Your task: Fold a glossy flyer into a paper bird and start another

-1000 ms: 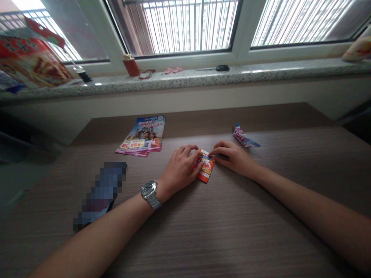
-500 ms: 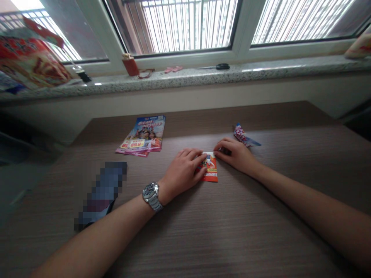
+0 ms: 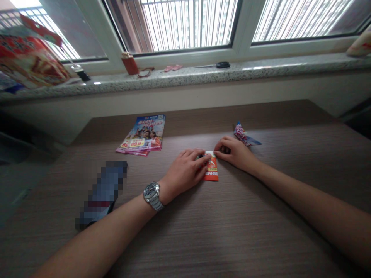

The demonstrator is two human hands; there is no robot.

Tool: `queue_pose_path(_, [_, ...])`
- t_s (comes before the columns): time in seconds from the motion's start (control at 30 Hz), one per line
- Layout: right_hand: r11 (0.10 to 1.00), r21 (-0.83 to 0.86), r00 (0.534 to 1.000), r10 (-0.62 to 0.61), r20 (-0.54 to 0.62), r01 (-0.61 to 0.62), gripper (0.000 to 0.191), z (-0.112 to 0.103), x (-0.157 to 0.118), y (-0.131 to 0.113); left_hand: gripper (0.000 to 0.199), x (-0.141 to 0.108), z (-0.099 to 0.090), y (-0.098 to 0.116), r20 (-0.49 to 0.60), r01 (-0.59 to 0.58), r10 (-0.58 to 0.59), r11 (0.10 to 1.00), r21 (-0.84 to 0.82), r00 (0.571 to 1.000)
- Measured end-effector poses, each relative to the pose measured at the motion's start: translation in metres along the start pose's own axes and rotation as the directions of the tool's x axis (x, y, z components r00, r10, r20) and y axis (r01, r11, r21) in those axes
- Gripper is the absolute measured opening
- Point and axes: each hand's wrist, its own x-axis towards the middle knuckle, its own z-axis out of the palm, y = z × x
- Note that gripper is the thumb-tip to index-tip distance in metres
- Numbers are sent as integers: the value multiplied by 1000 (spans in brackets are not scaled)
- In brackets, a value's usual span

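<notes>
A small red and white printed paper (image 3: 212, 170) lies on the brown table (image 3: 185, 239). My left hand (image 3: 187, 170), with a metal watch at the wrist, rests palm down over the paper's left part, fingers spread and pointing right. At the paper's upper right corner, my right hand (image 3: 233, 152) has its thumb and forefinger pinched together on the edge. Just beyond the right hand sits a folded blue and red paper piece (image 3: 241, 133). Part of the printed paper is hidden beneath the left fingers.
Printed flyers (image 3: 146, 133) lie in a stack at the back left. A pixelated dark flat object (image 3: 106, 189) is beside my left forearm. On the granite sill (image 3: 185, 77) are a red case (image 3: 130, 65), pink items, black-handled scissors (image 3: 223, 65) and a large red package (image 3: 31, 58).
My left fingers have shifted slightly to the right over the paper. My right hand stays at the paper's corner.
</notes>
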Motion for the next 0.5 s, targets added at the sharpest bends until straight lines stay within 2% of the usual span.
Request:
queue_pose_path(0.17, [1000,15,998,-13,55,13,7,-1,2,2,39,-1,1,1,12,20,-21,1000,18,1000])
queue_pose_path(0.5, [991,3,973,-128,191,130,11,-7,-1,3,39,0,0,1,13,27,-27,1000,16,1000])
